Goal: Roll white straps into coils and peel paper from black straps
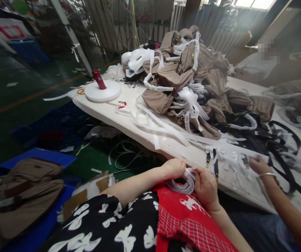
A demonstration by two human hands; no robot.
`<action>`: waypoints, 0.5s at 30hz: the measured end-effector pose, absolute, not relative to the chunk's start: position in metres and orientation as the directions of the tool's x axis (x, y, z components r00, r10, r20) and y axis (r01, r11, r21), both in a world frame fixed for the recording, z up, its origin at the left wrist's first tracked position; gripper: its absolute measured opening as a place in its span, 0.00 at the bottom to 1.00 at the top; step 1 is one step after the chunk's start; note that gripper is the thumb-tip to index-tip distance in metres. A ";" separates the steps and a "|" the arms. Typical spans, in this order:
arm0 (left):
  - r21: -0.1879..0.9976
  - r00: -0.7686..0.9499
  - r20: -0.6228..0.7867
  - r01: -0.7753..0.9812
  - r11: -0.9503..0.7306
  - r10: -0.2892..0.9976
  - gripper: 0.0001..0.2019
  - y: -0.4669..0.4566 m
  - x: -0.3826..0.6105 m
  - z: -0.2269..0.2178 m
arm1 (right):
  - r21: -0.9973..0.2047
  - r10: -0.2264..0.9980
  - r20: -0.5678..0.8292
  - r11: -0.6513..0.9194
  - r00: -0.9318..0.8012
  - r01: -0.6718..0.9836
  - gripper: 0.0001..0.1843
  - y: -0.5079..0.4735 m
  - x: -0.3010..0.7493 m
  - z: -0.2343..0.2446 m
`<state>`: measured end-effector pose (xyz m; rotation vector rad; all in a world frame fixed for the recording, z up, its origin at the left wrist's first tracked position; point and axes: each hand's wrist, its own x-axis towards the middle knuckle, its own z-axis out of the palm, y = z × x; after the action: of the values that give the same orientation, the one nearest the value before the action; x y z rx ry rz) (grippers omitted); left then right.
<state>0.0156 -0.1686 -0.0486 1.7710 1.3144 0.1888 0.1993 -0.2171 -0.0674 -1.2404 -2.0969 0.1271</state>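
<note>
A coiled strap (182, 188), wrapped in pale white covering, is held low in front of the red apron, at the table's near edge. My left hand (176, 168) is closed on the coil's upper left side. My right hand (205, 186) pinches its right side, thumb and fingers pressed together. Parts of the coil are hidden behind my fingers. Beyond my hands, short black straps with gold clasps (212, 161) lie on the white table (129, 119). Brown bags (175, 75) with white-wrapped handles are heaped farther back.
At right, a co-worker's hand (259, 166) with a bracelet touches a long white strip (229, 147). A red can (99, 79) stands on a large white tape roll (103, 91) at the far left corner. A blue bin (38, 154) holds brown bags on the floor.
</note>
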 end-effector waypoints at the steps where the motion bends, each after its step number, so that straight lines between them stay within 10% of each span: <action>1: 0.732 0.419 -0.368 0.681 -0.019 0.830 0.14 -0.169 0.016 -0.050 | -0.406 0.800 0.513 0.545 -0.310 0.733 0.09 -0.219 0.199 -0.067; 10: 0.793 0.386 -0.413 0.598 0.117 0.825 0.21 -0.168 0.021 -0.063 | -0.564 0.891 0.355 0.446 -0.283 0.695 0.12 -0.220 0.195 -0.050; 15: 0.817 0.319 -0.269 0.575 0.041 0.909 0.18 -0.172 0.022 -0.065 | -0.862 0.969 -0.059 0.072 -0.240 0.501 0.16 -0.218 0.197 -0.067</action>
<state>0.0218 -0.1718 -0.0651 1.6451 1.3655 0.4452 0.1972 -0.2179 -0.0673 -1.4583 -1.8001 1.0894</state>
